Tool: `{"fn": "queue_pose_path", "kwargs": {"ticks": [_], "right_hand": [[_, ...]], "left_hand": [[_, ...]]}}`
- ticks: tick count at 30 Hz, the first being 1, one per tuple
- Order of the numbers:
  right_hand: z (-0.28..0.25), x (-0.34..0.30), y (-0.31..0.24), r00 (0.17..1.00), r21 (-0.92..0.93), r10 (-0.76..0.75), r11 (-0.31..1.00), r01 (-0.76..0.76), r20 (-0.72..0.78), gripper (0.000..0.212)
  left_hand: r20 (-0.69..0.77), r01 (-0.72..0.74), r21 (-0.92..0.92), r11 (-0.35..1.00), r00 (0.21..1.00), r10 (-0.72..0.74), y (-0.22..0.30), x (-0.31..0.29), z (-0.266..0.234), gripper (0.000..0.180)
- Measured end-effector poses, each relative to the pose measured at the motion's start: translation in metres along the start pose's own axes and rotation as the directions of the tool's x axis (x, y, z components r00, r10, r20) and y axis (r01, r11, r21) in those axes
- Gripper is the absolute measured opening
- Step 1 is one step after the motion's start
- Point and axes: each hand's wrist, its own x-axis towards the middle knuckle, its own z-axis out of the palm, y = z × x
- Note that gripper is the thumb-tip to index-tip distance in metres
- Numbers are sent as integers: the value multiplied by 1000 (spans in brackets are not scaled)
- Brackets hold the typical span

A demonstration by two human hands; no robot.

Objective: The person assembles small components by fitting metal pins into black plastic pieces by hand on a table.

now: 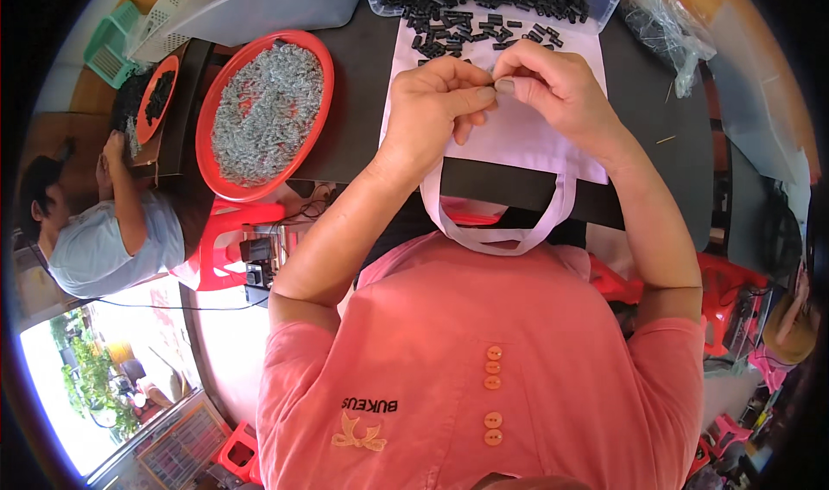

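My left hand (434,100) and my right hand (561,91) meet above a pale lilac cloth bag (518,140) spread on the table. Both are closed, thumbs and forefingers pinched together at one spot. A tiny dark bit shows between the fingertips, too small and covered to name. Just beyond my hands, short black tube-like pieces (462,34) lie loose on the bag. More of them fill a clear plastic bin (608,6) tipped toward me at the far edge. The bag's handles (566,201) hang over the near table edge.
Left on the dark table (363,136) stands a red basin (205,149) of small silvery pieces. A grey plastic bin (285,11) is behind it. Clear plastic wrapping (686,67) lies at the far right. Another person (112,231) works at far left beside an orange tray (170,69).
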Motion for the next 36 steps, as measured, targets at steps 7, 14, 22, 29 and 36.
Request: {"fn": "queue_pose_path", "kwargs": {"ticks": [7, 14, 22, 29, 36], "right_hand": [[-15, 53, 19, 994, -573, -98, 812, 111, 52, 8], [-2, 91, 55, 985, -758, 25, 642, 114, 169, 14], [0, 87, 55, 982, -782, -16, 603, 158, 187, 17], [4, 87, 53, 955, -814, -58, 509, 280, 292, 20], [-8, 71, 50, 999, -617, -25, 785, 47, 45, 13]], "left_hand": [[-55, -77, -91, 993, 996, 72, -8, 3, -7, 10], [-73, -55, -140, 989, 996, 46, -7, 4, -9, 12], [-63, -53, -143, 988, 997, 44, -8, 3, -10, 12], [-30, -78, -94, 993, 997, 75, -11, 4, -10, 13], [-85, -105, -92, 990, 992, 97, -8, 5, -8, 13]]}}
